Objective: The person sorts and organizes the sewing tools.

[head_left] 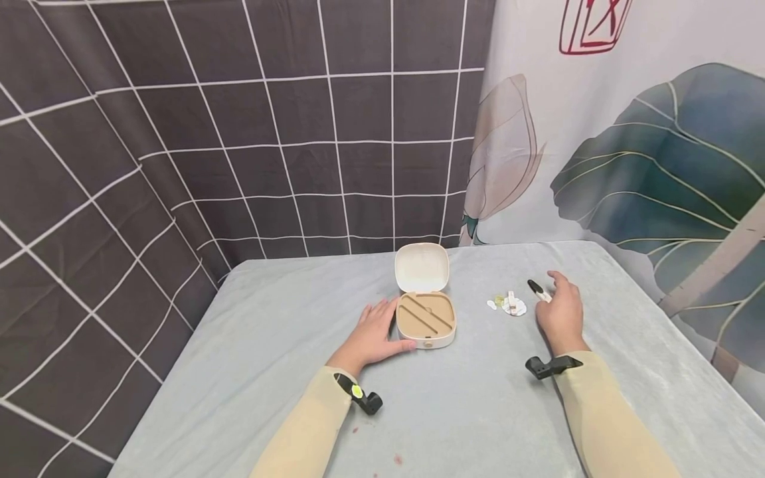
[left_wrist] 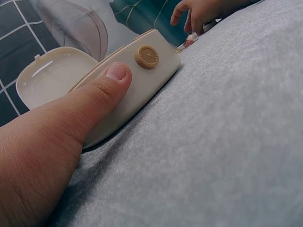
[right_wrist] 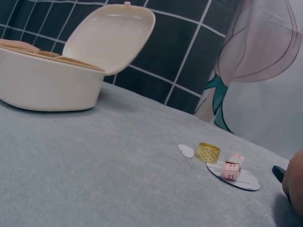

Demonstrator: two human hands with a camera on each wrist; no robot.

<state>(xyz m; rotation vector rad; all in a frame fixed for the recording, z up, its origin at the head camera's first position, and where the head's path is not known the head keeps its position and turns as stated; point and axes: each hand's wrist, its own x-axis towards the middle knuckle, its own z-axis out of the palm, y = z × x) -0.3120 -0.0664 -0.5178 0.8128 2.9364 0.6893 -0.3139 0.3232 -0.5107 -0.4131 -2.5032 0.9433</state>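
A cream sewing box (head_left: 425, 340) with a button-shaped front catch (left_wrist: 147, 56) sits with its lid (head_left: 422, 267) raised. Its tan inner tray (head_left: 412, 325) has divided compartments. My left hand (head_left: 375, 335) rests against the box's left front corner. The thumb lies straight along the front wall, the other fingers extend along the left side. My right hand (head_left: 563, 315) is low over the cloth, index finger stretched forward, next to a small white tool with a black end (head_left: 536, 287). The hand partly hides that tool.
Left of my right hand lie a white disc (right_wrist: 251, 182) with a rolled tape measure (right_wrist: 231, 171) on it, a gold thimble (right_wrist: 208, 152) and a needle threader (right_wrist: 186, 151). Grey cloth (head_left: 478, 411) covers the table. A dark grid curtain (head_left: 287, 113) hangs behind it.
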